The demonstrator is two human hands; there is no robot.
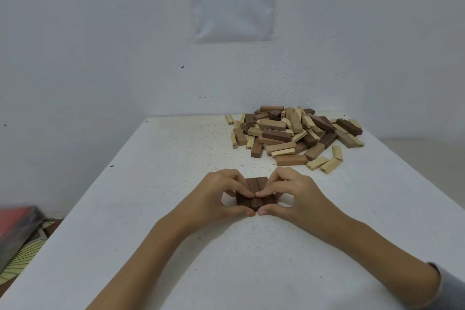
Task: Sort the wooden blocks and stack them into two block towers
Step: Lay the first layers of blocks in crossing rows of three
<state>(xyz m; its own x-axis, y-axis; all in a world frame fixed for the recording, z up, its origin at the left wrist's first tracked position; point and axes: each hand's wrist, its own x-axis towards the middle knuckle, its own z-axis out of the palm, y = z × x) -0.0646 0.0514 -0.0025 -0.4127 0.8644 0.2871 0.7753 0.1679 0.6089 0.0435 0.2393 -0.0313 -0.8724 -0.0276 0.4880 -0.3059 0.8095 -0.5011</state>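
Straight ahead of you at 12 o'clock, in the middle of the bench [151, 209], three dark blocks [256, 195] lie flat, side by side. Their long faces touch, so they form one squat slab of smooth, chocolate-brown wood. The ends point toward you and away from you.

Your left hand [216, 199] closes in from 9 o'clock and your right hand [294, 196] from 3 o'clock. Each grip is clamped on the dark blocks, with fingers curled over the outer edges. The forefingers meet on top of the slab and the thumb tips nearly touch at its near end.

At 1 o'clock from your hands, well apart from them and toward the far right of the bench, lies the pile [294, 133]. It is a loose heap of rectangular wooden sticks in three tones: pale cream, mid tan and dark brown. They lie crossed at all angles. Some pale ones carry small printed numbers on their ends, and a few have slid off to the heap's near edge.

The bench top is white and matte, speckled with small dark flecks. A glossy sheet [232, 0] with printed lines hangs on the rough white wall [100, 33] at 12 o'clock. A grey knitted sleeve [450, 289] shows at 4 o'clock. A blurred red thing [15, 221] sits below the bench at 9 o'clock.
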